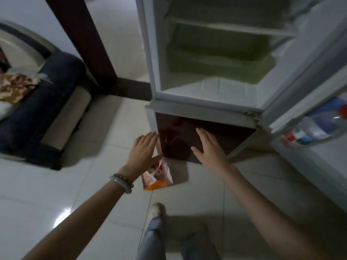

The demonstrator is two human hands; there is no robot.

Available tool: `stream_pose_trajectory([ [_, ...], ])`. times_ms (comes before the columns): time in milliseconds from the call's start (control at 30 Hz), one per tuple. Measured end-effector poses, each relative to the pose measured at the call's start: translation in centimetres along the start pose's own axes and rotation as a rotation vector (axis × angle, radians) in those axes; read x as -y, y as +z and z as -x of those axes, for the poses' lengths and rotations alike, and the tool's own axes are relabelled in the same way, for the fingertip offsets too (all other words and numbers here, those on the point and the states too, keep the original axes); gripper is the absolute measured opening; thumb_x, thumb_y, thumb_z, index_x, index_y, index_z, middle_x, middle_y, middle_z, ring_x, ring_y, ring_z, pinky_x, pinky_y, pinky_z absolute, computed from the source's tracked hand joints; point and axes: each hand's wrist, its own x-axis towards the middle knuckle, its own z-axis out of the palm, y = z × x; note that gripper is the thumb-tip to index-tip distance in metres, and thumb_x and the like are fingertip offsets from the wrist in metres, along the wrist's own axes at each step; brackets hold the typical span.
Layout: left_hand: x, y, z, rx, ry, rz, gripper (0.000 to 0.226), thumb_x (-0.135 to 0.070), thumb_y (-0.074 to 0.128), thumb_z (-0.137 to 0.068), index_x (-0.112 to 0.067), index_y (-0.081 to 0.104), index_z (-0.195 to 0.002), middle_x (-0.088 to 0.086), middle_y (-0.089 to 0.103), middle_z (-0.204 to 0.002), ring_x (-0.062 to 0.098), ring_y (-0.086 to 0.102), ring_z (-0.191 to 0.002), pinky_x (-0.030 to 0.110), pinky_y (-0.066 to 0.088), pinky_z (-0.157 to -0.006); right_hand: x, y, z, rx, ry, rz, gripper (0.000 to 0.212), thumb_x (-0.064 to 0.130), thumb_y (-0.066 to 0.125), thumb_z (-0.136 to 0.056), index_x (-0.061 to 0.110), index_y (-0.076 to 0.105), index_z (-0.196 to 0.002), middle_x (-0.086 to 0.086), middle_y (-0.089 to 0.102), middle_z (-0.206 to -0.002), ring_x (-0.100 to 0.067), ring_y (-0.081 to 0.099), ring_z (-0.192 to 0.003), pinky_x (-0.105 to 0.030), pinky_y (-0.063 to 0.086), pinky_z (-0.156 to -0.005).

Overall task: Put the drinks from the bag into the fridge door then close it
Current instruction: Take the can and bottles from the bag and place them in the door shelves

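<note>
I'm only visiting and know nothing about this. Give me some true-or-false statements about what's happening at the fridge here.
1. The fridge door is open. True.
2. A bottle already sits in the door. True.
3. The bag is on a shelf. False: it stands on the floor.
4. The right hand holds a bottle. False: its fingers are straight and it holds nothing.
5. The left hand has bracelets at the wrist. True.
</note>
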Motion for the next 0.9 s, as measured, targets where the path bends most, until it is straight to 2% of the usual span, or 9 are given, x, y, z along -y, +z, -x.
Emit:
stream_pose_trajectory([
  [100,3.5,3.4,0.7,0.051,-0.042,0.003,0.074,-0.045,0.064,-0.081,-0.004,0.038,-0.137,0.017,0.044,-0.140,0.032,0.041,-0.129,0.045,0.030,-0.107,0.0,5.0,-2.2,0.106,0.034,-0.007,0.065,0.027,0.056,-0.091,0.008,0.025,-0.145,-0.012,0.028,-0.151,-0.026,0.024,-0.140,-0.036,0.023,-0.112],
  [200,6.2,8.1,1.4,0.070,-0.120,0.033,0.070,-0.047,0.058,-0.085,-0.006,0.038,-0.138,0.015,0.042,-0.142,0.030,0.038,-0.131,0.043,0.028,-0.109,-1.5,11.3,-4.0,0.181,0.065,-0.036,0.065,0.026,0.056,-0.091,0.010,0.024,-0.145,-0.012,0.028,-0.151,-0.027,0.023,-0.140,-0.038,0.026,-0.112],
  [333,8.6,18.4,2.7,0.127,-0.169,0.093,0.069,-0.043,0.066,-0.080,-0.009,0.043,-0.135,0.013,0.047,-0.138,0.029,0.043,-0.127,0.040,0.032,-0.106,-5.9,21.1,-5.8,0.314,0.109,-0.016,0.064,0.030,0.051,-0.094,0.015,0.018,-0.147,-0.007,0.020,-0.155,-0.023,0.020,-0.142,-0.035,0.027,-0.110],
  [467,10.2,30.8,2.8,0.179,-0.106,0.182,0.071,-0.029,0.080,-0.067,-0.009,0.050,-0.128,0.012,0.056,-0.128,0.029,0.055,-0.115,0.040,0.043,-0.096,-12.2,31.8,-7.6,0.367,0.089,-0.009,0.059,0.027,0.050,-0.095,0.014,0.024,-0.146,-0.006,0.024,-0.154,-0.022,0.023,-0.140,-0.033,0.028,-0.109],
  [567,11.9,40.5,2.2,0.239,-0.056,0.202,0.060,-0.028,0.072,-0.076,-0.011,0.050,-0.129,0.009,0.054,-0.132,0.026,0.053,-0.118,0.038,0.042,-0.099,-17.0,39.7,-8.8,0.398,0.019,-0.016,0.053,0.022,0.053,-0.092,0.015,0.035,-0.141,-0.005,0.033,-0.149,-0.020,0.029,-0.137,-0.028,0.028,-0.108],
  [700,13.5,51.1,0.3,0.269,0.045,0.184,0.047,-0.016,0.077,-0.071,-0.008,0.062,-0.114,0.011,0.065,-0.114,0.027,0.063,-0.102,0.037,0.051,-0.086,-22.0,49.4,-10.8,0.423,-0.083,-0.017,0.046,0.018,0.054,-0.091,0.016,0.044,-0.136,-0.003,0.040,-0.145,-0.019,0.033,-0.133,-0.027,0.032,-0.105],
  [800,15.0,57.1,-0.8,0.248,0.067,0.141,0.044,-0.019,0.071,-0.077,-0.011,0.060,-0.118,0.009,0.063,-0.118,0.026,0.058,-0.110,0.038,0.045,-0.095,-24.6,54.7,-12.2,0.424,-0.145,0.000,0.045,0.016,0.054,-0.090,0.016,0.046,-0.135,-0.003,0.042,-0.143,-0.020,0.037,-0.130,-0.029,0.033,-0.105],
  [900,16.5,61.1,-1.3,0.296,0.135,0.061,0.041,-0.018,0.068,-0.080,-0.014,0.059,-0.119,0.008,0.061,-0.124,0.027,0.052,-0.120,0.040,0.035,-0.105,-25.9,58.6,-13.5,0.436,-0.212,0.014,0.042,0.012,0.052,-0.091,0.012,0.048,-0.133,-0.005,0.044,-0.141,-0.020,0.039,-0.128,-0.022,0.029,-0.103],
])
